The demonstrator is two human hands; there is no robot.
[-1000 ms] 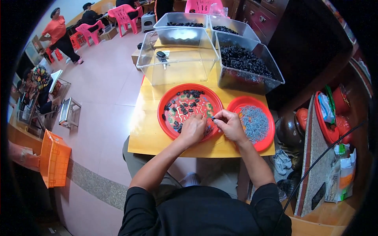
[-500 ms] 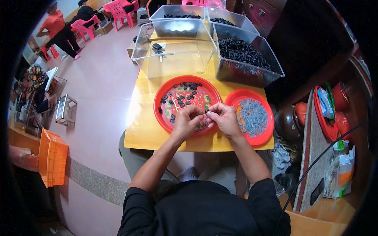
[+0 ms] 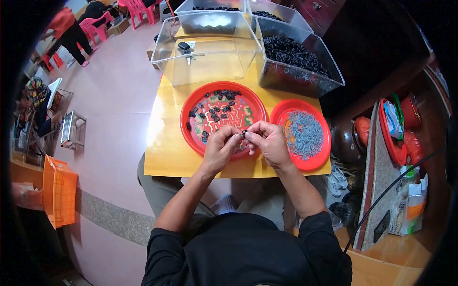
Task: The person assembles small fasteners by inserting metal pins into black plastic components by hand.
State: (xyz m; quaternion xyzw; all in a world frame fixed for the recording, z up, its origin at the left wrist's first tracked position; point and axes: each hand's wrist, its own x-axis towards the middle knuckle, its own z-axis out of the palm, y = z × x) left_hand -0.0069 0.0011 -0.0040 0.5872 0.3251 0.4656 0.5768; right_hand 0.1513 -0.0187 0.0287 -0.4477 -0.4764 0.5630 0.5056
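Observation:
My left hand and my right hand meet over the near edge of a red round tray. A small black plastic part sits pinched between my right thumb and fingers. The left fingertips are pressed together right against that part; whatever they hold is too small to make out. Several more black plastic parts lie scattered in the tray, mostly at its far and left sides. Just right of my right hand stands a second red tray with a heap of thin grey metal pins.
Behind the trays on the yellow table stand a clear bin and another bin full of black parts. Car keys lie past the clear bin's near wall. An orange basket is at left; people sit and stand farther back.
My left fingertips have closed in on the black part in my right hand. The whole view has shifted slightly, so the table and trays appear higher and a little further left.

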